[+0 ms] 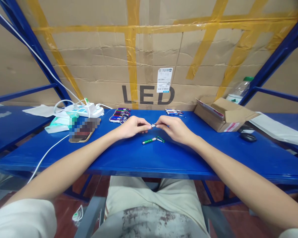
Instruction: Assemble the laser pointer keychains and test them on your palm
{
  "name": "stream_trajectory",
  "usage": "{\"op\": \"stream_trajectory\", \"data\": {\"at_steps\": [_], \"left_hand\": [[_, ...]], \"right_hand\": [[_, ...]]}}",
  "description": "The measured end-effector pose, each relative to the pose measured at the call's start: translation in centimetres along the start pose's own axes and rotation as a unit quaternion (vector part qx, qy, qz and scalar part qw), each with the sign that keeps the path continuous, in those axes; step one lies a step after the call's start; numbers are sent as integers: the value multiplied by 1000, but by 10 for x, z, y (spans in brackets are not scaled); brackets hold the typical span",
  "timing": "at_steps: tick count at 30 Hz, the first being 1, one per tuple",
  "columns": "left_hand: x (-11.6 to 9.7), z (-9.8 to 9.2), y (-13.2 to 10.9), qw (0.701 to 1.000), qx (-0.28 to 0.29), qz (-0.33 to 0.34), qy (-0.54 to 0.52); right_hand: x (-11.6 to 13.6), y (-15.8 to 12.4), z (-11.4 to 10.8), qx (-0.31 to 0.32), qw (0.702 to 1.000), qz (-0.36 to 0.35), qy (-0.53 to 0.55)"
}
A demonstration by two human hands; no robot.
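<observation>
My left hand (134,127) and my right hand (172,128) meet over the middle of the blue table (164,158), fingertips pinched from both sides on a small silvery part (153,125). Just in front of them a green keychain flashlight (151,140) with a green clip lies on the table. A pile of several coloured keychain flashlights (119,115) lies beyond my left hand. A smaller row of flashlights (173,112) lies beyond my right hand.
An open cardboard box (223,115) stands at the right, with a black mouse (248,137) and a plastic bottle (238,89) near it. At the left lie a phone (82,132), a white power strip (83,109) with cables and tissue packs (59,124). Taped cardboard walls the back.
</observation>
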State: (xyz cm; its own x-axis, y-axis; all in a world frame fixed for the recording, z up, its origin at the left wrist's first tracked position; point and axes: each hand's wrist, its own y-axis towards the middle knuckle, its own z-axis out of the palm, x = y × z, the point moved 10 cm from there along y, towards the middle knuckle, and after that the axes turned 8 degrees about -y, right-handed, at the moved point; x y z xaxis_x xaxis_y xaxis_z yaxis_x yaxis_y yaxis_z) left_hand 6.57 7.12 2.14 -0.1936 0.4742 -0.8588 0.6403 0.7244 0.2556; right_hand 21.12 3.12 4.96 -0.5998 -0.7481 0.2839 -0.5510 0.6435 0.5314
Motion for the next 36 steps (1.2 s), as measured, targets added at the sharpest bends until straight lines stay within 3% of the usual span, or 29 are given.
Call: {"op": "stream_trajectory", "data": {"at_steps": [11,36], "left_hand": [[-12,-1,-2,994,-5,45,103],[-21,4,-5,974,8,98,204]], "right_hand": [[-2,0,3,10,1000,17,0],[-9,-1,8,31,996,73,38]]}}
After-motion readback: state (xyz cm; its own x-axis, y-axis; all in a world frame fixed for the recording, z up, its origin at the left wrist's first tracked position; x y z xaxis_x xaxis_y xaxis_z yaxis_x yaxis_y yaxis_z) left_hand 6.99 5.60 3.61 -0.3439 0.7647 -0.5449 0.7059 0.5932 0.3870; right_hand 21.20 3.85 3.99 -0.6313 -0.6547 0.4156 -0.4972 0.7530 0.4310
